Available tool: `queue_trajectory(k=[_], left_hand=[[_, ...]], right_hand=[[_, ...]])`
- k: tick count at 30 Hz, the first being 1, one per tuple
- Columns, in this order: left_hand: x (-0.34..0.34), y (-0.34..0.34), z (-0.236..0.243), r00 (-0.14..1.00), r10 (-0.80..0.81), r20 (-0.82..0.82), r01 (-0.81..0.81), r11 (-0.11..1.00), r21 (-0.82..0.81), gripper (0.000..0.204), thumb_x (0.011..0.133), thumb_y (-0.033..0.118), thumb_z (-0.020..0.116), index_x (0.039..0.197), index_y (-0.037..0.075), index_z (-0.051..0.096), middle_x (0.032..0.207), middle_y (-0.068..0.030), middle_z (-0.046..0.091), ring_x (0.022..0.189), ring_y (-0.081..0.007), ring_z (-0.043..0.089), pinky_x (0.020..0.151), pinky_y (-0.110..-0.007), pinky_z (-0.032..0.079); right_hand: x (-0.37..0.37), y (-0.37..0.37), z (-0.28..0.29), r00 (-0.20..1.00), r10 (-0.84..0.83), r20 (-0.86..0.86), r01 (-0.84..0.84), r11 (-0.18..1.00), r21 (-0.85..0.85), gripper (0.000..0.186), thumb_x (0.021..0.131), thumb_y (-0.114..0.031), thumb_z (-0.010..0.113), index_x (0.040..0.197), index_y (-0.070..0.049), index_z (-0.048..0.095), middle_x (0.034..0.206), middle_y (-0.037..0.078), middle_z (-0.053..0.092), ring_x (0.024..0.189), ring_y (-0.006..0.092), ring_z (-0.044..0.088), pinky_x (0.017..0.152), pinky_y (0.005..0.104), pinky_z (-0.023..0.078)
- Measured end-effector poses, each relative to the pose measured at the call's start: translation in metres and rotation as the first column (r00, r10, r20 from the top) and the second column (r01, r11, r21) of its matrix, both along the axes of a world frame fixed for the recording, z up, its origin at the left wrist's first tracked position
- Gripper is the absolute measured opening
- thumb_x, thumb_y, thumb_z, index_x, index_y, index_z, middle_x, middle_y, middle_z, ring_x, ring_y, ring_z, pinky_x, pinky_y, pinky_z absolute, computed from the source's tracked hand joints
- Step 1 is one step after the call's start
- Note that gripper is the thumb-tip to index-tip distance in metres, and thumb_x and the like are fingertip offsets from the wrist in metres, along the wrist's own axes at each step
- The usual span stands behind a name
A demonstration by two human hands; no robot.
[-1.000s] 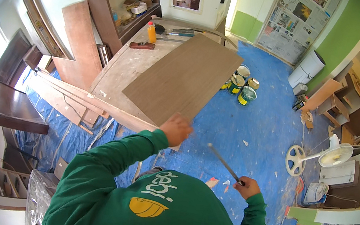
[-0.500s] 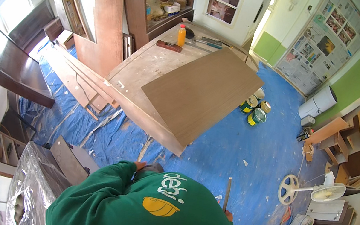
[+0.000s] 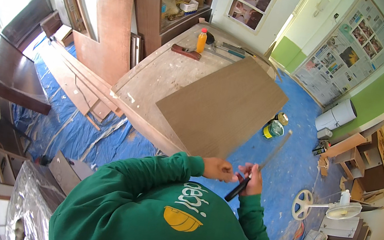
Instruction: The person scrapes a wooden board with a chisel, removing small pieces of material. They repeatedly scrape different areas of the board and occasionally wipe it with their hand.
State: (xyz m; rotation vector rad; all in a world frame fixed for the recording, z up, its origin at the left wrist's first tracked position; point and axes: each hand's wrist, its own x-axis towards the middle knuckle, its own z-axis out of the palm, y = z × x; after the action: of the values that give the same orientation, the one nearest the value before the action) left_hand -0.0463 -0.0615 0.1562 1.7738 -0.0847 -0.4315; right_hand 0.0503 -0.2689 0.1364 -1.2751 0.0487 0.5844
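Right hand (image 3: 253, 180) closed round black handle of long metal file (image 3: 259, 165) | left hand (image 3: 217, 168) fingers curled, touching handle end | both off bench's (image 3: 159, 73) near corner, below brown board (image 3: 223, 107)

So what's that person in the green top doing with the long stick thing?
It is a long thin metal tool with a dark handle, perhaps a file or saw blade. The right hand grips the handle, and the left hand is right beside it. Both are by the near corner of a brown board lying on the workbench.
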Motion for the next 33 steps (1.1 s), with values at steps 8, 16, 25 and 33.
queue_trajectory(k=[8, 16, 25, 33], left_hand=[[0.008, 0.132, 0.0, 0.993, 0.105, 0.045, -0.093, 0.97, -0.223, 0.035, 0.097, 0.034, 0.069, 0.112, 0.003, 0.062, 0.094, -0.0107, 0.071, 0.083, -0.0193, 0.071, 0.073, -0.036, 0.057], [0.012, 0.349, -0.083, 0.799, 0.496, 0.339, -0.598, 0.712, 0.368, 0.033, 0.093, 0.029, 0.064, 0.115, 0.005, 0.059, 0.093, -0.0303, 0.069, 0.09, -0.0493, 0.067, 0.076, -0.057, 0.052], [0.009, 0.486, -0.141, 0.892, 0.409, 0.193, -0.394, 0.495, 0.774, 0.038, 0.096, 0.031, 0.061, 0.125, 0.008, 0.053, 0.118, -0.0203, 0.069, 0.108, -0.0424, 0.066, 0.096, -0.052, 0.049], [0.055, 0.535, -0.144, 0.889, 0.313, 0.334, -0.434, 0.342, 0.834, 0.04, 0.097, 0.036, 0.063, 0.126, 0.008, 0.057, 0.121, -0.0164, 0.067, 0.116, -0.0379, 0.062, 0.099, -0.05, 0.046]], right_hand=[[0.006, 0.193, 0.003, 0.979, 0.186, 0.078, -0.192, 0.978, 0.085, 0.051, 0.103, -0.049, 0.06, 0.112, 0.001, 0.065, 0.107, 0.011, 0.072, 0.092, 0.0161, 0.067, 0.082, 0.0322, 0.056], [0.003, 0.172, -0.076, 0.991, 0.072, 0.109, 0.021, 0.736, -0.677, 0.04, 0.099, -0.036, 0.068, 0.083, 0.0, 0.065, 0.069, 0.013, 0.062, 0.076, 0.017, 0.067, 0.066, 0.0346, 0.055], [-0.011, 0.203, -0.087, 0.761, 0.649, -0.011, 0.015, -0.034, -0.999, 0.121, 0.071, -0.066, 0.084, 0.163, -0.017, 0.023, 0.169, 0.027, 0.015, 0.154, 0.0471, 0.023, 0.117, 0.0616, 0.03], [-0.005, 0.242, -0.056, 0.787, 0.55, -0.279, -0.23, -0.157, -0.96, 0.14, 0.065, -0.077, 0.08, 0.167, -0.02, 0.004, 0.17, 0.029, -0.006, 0.156, 0.0521, -0.004, 0.12, 0.0669, 0.016]])
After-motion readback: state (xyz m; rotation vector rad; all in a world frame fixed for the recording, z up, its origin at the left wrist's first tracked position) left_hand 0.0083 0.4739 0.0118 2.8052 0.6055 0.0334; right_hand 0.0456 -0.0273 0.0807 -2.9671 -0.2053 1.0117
